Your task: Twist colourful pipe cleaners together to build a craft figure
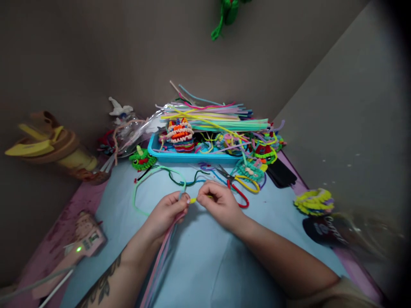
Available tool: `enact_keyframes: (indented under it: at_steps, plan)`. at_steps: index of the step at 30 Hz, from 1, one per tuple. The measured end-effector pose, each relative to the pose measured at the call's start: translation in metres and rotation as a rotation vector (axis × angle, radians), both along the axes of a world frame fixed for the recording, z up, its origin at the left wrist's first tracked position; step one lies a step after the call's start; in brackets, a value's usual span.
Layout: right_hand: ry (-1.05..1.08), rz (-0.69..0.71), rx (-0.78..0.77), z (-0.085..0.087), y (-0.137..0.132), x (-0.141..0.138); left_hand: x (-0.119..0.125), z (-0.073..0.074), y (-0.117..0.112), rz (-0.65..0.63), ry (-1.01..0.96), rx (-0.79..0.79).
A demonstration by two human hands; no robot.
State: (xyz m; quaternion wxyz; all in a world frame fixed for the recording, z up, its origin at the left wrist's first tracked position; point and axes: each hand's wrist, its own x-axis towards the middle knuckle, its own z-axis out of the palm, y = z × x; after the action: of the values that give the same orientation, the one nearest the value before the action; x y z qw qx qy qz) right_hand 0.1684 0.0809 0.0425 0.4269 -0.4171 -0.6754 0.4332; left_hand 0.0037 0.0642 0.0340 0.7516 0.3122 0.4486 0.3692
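Note:
My left hand [167, 211] is closed, pinching a bundle of pipe cleaners [159, 259] in pink, lilac and pale blue; their long ends hang down toward me along my forearm. A mint green pipe cleaner [133, 194] curves out in a wide loop behind that hand. Between my hands runs a short stretch of yellow pipe cleaner [193, 200], and my right hand [221, 203] has it pinched between thumb and finger. Just beyond the right hand lie scissors [244, 182] with red and yellow handles, blades apart. Dark green pipe cleaner pieces [180, 179] rest on the light blue cloth.
A blue tray [199, 159] at the back holds fuzzy figures, with many loose pipe cleaners [218, 115] piled above. A green figure [143, 160] sits at its left corner. A pink glue gun [86, 239] with a lit green light lies left; a yellow-green fuzzy piece [314, 201] lies right.

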Motion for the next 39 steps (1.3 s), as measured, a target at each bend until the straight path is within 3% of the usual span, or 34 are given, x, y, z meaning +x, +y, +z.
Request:
enact_keyframes:
  at_steps: [6,11,14,20,25,34,39]
  plan:
    - [0.047,0.039,-0.237,-0.007,0.002,-0.006,-0.002,-0.003,0.000,-0.052,-0.096,-0.025]
    - [0.118,0.118,-0.331,-0.013,0.002,-0.010,-0.003,-0.007,0.001,-0.023,-0.179,-0.049]
    - [0.126,0.068,-0.306,-0.008,0.001,-0.008,-0.002,-0.007,0.003,-0.007,-0.148,-0.049]
    - [0.030,-0.034,-0.164,0.003,-0.002,-0.004,0.000,-0.006,0.003,0.050,0.159,0.121]
    - [0.052,-0.063,-0.212,-0.003,0.004,-0.002,0.001,-0.003,0.001,0.059,0.233,0.257]
    - [-0.031,0.045,-0.069,-0.010,0.008,-0.001,-0.005,0.000,0.001,0.028,0.053,0.014]
    - [0.020,0.027,-0.180,-0.008,0.007,0.000,-0.005,0.000,0.000,0.021,0.032,0.006]
